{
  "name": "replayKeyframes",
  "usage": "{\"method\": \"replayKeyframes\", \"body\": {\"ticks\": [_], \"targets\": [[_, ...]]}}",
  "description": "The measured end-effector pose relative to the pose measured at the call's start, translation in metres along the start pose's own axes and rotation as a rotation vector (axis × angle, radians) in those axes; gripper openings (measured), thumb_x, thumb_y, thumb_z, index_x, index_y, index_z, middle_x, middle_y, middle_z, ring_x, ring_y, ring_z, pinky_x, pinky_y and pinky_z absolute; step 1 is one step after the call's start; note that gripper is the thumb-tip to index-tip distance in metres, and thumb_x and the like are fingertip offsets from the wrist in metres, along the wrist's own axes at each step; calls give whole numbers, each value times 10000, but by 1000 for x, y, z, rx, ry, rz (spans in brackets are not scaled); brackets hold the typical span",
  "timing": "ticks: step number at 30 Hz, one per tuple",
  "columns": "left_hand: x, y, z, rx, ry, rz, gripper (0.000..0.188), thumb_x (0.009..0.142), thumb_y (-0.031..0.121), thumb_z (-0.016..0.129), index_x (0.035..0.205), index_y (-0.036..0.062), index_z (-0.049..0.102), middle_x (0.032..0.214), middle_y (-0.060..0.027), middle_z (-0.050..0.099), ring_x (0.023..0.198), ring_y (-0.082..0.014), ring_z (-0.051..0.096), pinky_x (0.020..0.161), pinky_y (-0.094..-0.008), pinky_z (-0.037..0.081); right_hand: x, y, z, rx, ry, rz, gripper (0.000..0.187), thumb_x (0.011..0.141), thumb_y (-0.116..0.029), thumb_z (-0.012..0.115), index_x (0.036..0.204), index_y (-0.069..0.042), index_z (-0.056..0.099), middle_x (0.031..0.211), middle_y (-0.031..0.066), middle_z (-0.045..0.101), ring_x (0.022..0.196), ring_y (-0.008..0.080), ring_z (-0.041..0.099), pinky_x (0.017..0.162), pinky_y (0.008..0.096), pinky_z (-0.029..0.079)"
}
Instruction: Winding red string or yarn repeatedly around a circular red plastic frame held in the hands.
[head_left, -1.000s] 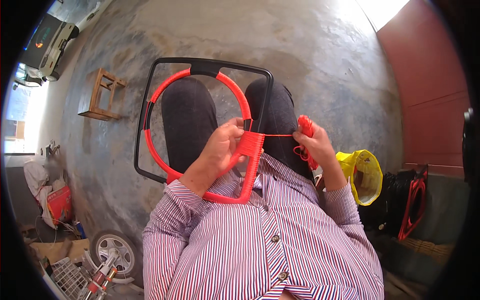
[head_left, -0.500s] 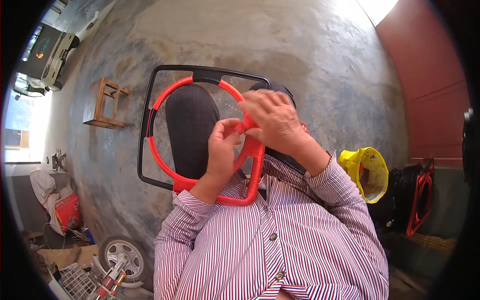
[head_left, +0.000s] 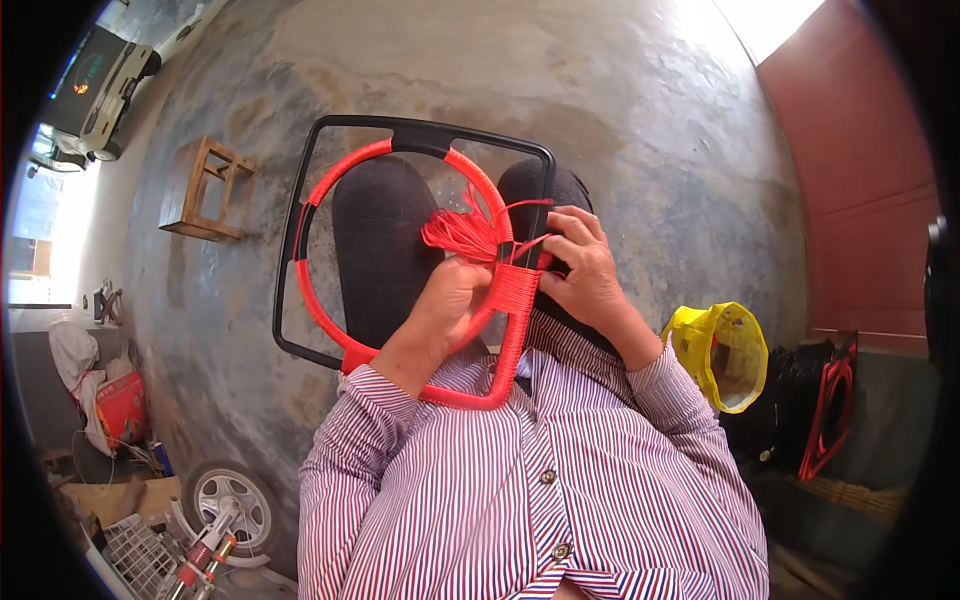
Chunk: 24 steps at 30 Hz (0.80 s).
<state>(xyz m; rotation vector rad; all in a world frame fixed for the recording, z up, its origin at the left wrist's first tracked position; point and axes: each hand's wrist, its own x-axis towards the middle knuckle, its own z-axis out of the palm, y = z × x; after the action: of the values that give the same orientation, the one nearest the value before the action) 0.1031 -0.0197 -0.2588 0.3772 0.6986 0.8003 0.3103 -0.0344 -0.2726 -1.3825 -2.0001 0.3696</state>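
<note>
A black squarish frame with a round ring inside rests across my thighs. Red cord is wound tightly over its near-right corner and much of the ring. My left hand is closed at the ring's right side, by the wound joint; its fingertips are partly hidden. Just above it, a loose bundle of red cord lies inside the ring. Strands run from there across the frame's right bar. Outside that bar, my right hand is closed on the red cord, fingers bent.
A wooden stool stands on the concrete floor at the left. To my right are a yellow round container and another red-and-black frame. A wheel and a red box sit at the lower left.
My right hand has moved right and down, from above the ring to outside the frame's right bar. The cord bundle now lies spread inside the ring. My left hand has lowered slightly.
</note>
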Motion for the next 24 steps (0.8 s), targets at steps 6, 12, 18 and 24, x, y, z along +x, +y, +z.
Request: {"method": "replayKeyframes", "body": {"ticks": [6,12,18,24], "targets": [[1,-1,-1,-56,47,-29,273,911,-46,435,1172,-84,504,1063,-170,652,952,-253,685,849,-373,580,-24,31,-36,884,84,367,296,679,-181,689,927,-24,655,1277,139,575,1260,297,494,1065,424,396],[0,1,1,14,45,-39,263,948,-13,426,1178,-86,531,1064,-164,666,969,-210,691,896,-330,584,-52,46,-95,1641,201,196,317,765,-314,644,929,-53,568,1205,122,569,1126,261,540,980,446,444],[-2,2,7,-42,-17,5,265,941,-21,463,1187,-80,545,1068,-152,665,978,-208,685,913,-327,574,-52,54,-129,1770,469,321,230,873,-233,602,1037,-85,534,1051,82,583,880,176,568,785,384,506],[-1,-5,1,154,0,53,239,929,-42,551,1166,-69,565,1055,-133,661,945,-172,674,898,-295,570,-21,-7,-39,1100,-67,589,237,871,9,602,1097,-17,534,1020,123,669,716,154,654,665,298,548]]}}
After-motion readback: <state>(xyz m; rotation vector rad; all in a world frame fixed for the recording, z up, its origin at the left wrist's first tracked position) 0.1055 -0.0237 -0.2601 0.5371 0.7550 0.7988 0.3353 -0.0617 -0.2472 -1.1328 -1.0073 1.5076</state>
